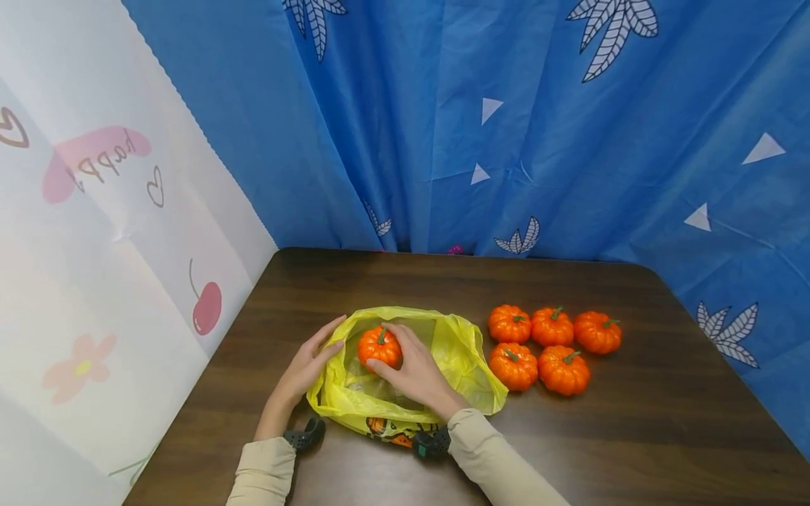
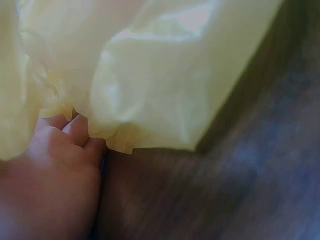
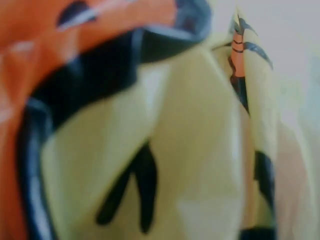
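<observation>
A yellow plastic bag (image 1: 465, 351) lies on the table with its mouth spread wide. Over that mouth, my right hand (image 1: 420, 369) grips a small orange pumpkin (image 1: 375, 349) with a green stem, thumb on the near side and fingers on the far side. At the bag's left rim is my left hand (image 1: 302, 370), holding the edge; in the left wrist view its fingertips vanish behind the yellow plastic (image 2: 155, 90). The right wrist view is filled by the bag's printed side (image 3: 195, 125), blurred, which hides the right hand's fingers there.
Several more orange pumpkins (image 1: 564, 370) sit in two rows right of the bag. The dark wooden table (image 1: 658, 422) meets a blue curtain (image 1: 544, 140) at the back and a white printed sheet (image 1: 158, 246) on the left.
</observation>
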A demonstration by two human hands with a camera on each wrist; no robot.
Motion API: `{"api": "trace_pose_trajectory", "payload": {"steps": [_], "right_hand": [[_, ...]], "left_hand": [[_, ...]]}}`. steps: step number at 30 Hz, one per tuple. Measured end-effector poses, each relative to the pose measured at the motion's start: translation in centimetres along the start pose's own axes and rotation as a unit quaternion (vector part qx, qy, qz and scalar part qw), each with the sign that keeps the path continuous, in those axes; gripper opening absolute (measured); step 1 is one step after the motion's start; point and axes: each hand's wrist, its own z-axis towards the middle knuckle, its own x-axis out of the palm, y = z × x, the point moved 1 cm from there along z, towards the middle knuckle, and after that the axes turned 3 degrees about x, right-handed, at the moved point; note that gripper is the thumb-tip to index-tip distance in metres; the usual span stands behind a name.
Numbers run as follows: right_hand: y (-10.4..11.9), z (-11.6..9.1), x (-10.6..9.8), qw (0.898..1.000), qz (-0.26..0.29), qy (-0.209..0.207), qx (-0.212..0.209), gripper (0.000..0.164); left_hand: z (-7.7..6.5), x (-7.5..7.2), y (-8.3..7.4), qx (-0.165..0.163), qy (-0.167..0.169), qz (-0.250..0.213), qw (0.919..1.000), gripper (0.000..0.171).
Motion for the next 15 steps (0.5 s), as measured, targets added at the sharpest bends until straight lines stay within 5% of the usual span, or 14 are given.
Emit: {"api": "trace_pose_trajectory", "payload": {"steps": [15], "right_hand": [[-0.6,0.8,1.3,1.0,0.017,-0.015,0.011,0.075]], "left_hand": [[0.7,-0.2,-0.4,0.004,0.011,0.0,0.9999,0.056]]}}
